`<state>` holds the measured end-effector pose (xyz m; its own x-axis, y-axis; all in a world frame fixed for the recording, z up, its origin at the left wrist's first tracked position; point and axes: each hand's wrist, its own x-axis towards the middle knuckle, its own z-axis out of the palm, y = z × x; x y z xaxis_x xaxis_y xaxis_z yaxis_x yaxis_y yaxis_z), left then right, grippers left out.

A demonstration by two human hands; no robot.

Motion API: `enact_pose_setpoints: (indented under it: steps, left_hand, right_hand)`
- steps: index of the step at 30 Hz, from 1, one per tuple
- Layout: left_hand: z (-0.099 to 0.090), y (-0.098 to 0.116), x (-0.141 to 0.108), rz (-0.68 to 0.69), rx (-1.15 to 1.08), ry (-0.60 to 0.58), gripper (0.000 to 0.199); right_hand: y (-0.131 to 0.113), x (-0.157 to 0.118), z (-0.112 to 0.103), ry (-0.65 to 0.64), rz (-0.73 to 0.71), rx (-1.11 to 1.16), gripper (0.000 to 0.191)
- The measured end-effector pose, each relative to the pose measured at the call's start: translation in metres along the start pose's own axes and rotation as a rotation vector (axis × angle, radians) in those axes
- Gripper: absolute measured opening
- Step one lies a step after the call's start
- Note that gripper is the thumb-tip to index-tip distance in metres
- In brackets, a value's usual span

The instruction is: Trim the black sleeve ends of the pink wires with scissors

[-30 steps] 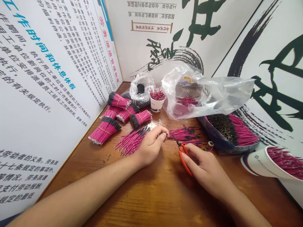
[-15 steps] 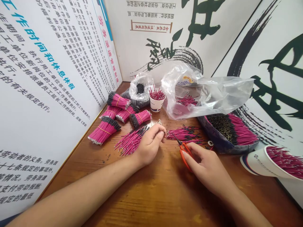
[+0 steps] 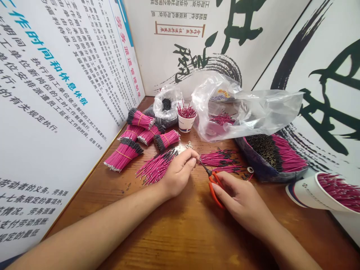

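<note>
While left hand (image 3: 181, 172) pinches, contents unclear, right hand (image 3: 243, 198), gripping scissors (image 3: 209, 173), has moved nearer.

The near tabletop (image 3: 182, 232) offers passage, but a paper cup (image 3: 185, 125) and plastic bag (image 3: 261, 116) obstruct farther back.

A text-printed panel (image 3: 62, 123) flanks the wooden table (image 3: 185, 236) on the left; a brush-lettered panel (image 3: 247, 52) stands behind.

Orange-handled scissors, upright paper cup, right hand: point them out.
Orange-handled scissors (image 3: 211, 174): head view, near the pivot.
Upright paper cup (image 3: 185, 124): head view, front wall.
Right hand (image 3: 239, 195): head view, back of the hand.
</note>
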<state>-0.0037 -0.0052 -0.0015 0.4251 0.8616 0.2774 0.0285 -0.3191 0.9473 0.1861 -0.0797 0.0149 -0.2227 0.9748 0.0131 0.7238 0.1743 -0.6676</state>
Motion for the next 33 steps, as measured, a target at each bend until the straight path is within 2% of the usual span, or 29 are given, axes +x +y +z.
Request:
enact_pose_setpoints:
  steps: [22,29,33]
  left_hand:
    - [0.0008,-0.0009,0.0002,-0.044,-0.060,-0.019,0.016]
    - [0.0013,-0.0012,-0.0012,-0.052,-0.124,-0.024,0.021]
    - [0.0013,-0.0019,-0.0008,-0.049,-0.121,-0.022,0.021]
  right_hand:
    - [0.0013,-0.0004,0.0002,-0.015,0.008,0.029,0.026]
    - [0.0056,-0.0021,-0.0007,0.104,-0.005,0.122,0.025]
    - [0.0058,-0.0020,-0.0008,0.097,-0.003,0.127,0.025]
